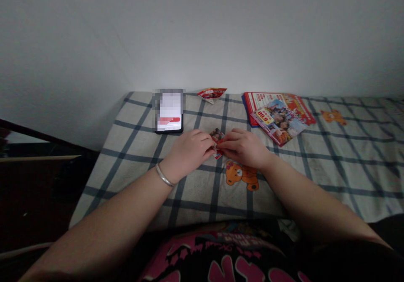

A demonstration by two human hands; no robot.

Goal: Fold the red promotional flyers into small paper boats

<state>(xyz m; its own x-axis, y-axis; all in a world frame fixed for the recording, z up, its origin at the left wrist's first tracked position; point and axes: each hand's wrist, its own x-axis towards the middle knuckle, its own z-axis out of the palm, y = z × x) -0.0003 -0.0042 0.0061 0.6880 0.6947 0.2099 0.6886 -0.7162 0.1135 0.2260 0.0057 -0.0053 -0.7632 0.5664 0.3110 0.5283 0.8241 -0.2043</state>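
Note:
Between my two hands is a small folded piece of red printed paper (217,135), low over the checked cloth. My left hand (192,149), with a silver bangle (164,175) at the wrist, pinches its left side. From the other side, the thumb and fingers of my right hand (244,147) grip the paper. The fingers cover much of it, so its folded shape is partly hidden. Beyond the hands, a folded red paper piece (212,93) lies close to the wall.
A phone with a lit screen (171,110) lies at the back left. To the right sit a stack of red leaflets (268,99) and a colourful leaflet (279,123) on top. The cloth (132,147) has bear prints; its left edge drops to a dark floor. A white wall (202,33) stands behind.

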